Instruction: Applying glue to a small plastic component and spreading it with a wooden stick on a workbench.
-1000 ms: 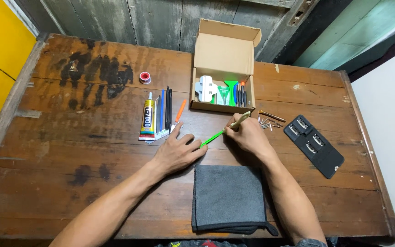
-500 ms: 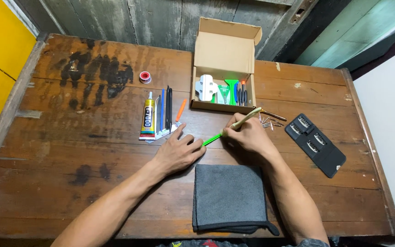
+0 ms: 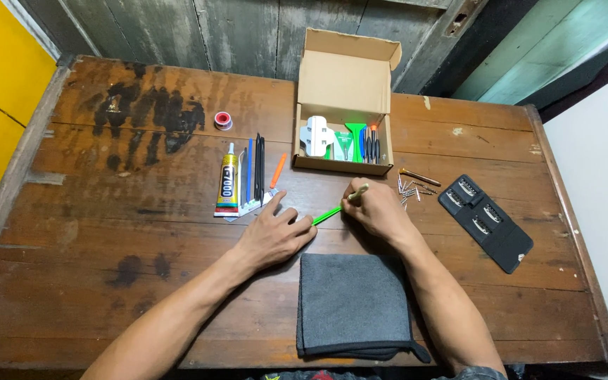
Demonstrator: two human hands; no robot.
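Worn brown wooden tabletop (image 3: 107,232). Thin green plastic stick (image 3: 328,214) lies between hands; right hand (image 3: 378,211) pinches its upper end, left hand (image 3: 276,236) flat, released, fingertips touching its lower end. Folded grey cloth (image 3: 353,302) just below; open cardboard box (image 3: 346,105) above.

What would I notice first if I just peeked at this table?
Probably the open cardboard box of small tools at the back middle. In front of it the left hand lies flat while the right hand pinches a green tool. A grey cloth lies nearest.
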